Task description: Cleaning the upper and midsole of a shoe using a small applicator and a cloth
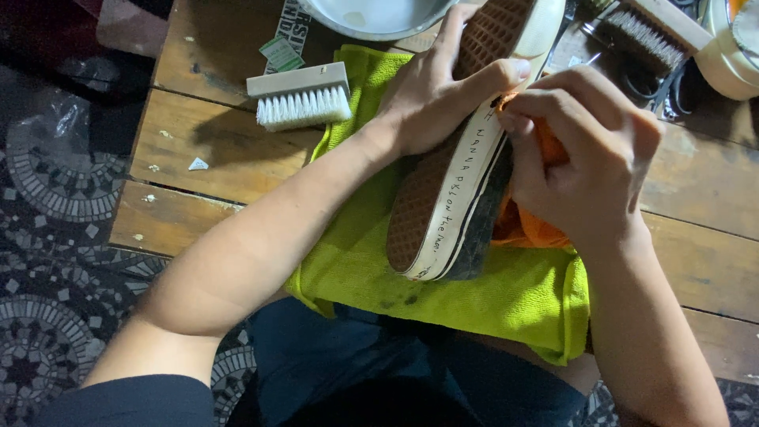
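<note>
The left hand point(439, 99) is gripping the shoe point(462, 158) by its sole. The right hand point(581, 158) is pinching an orange cloth point(526, 225) against the sidewall, above the green towel point(474, 292).

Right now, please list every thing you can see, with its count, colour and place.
shoe: 1, dark with white edge and brown sole, on its side on the towel
towel: 1, lime green, on the table edge
cloth: 1, orange, against the shoe
white brush: 1, left of the towel
brown brush: 1, top right
bowl: 1, white, top
table: 1, wooden
left hand: on the sole
right hand: on the cloth
</note>
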